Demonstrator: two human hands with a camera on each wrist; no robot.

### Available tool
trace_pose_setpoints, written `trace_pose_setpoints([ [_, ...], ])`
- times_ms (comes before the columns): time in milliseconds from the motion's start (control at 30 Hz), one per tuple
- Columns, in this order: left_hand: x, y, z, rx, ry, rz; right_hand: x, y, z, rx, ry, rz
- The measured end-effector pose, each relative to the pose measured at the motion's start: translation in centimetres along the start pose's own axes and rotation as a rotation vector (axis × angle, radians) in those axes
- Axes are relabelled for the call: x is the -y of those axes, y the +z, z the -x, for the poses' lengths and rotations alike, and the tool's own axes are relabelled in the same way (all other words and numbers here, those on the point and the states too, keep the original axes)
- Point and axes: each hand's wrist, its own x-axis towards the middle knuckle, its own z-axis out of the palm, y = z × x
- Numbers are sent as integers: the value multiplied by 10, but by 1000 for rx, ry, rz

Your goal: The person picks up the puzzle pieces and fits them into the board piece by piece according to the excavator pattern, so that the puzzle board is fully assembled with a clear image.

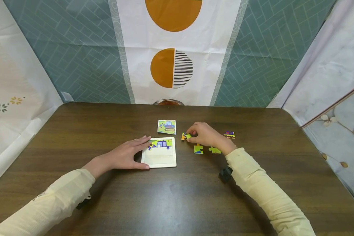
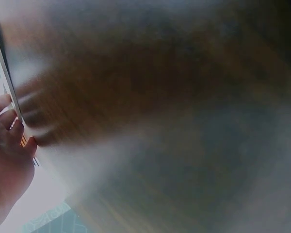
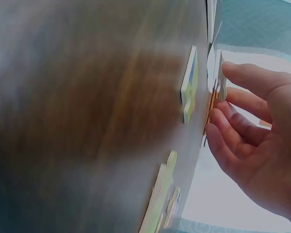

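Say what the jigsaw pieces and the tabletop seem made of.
Jigsaw pieces: probably thin wood or thick board with printed faces, given their pale, solid cut edges. Tabletop: wood or laminate imitating it, fairly glossy, showing brown grain and reflected light.

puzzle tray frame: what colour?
The puzzle tray has an off-white frame; it shows best in the head view.

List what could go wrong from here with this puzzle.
1. The right hand pinches a thin piece by its fingertips, so it might slip.
2. A loose green piece lies close to the right wrist, which could nudge it.
3. Fitted pieces occupy only the upper part of the tray; they may slide if the left hand tilts it.
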Motion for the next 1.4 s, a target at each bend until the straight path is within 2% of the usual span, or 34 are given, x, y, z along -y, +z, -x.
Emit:
trace_pose_setpoints([
  [267,0,0,1,-3,-1,3,10,8,-5,15,-22,-26],
  [500,-2,0,0,20,-12,0,21,13,-8,25,-37,-86],
  [1167,0,0,0,13,-3,2,48,26,-18,45,-157,-102],
  [1400,0,0,-1,11,3,0,56,28,-21,83,-175,-111],
])
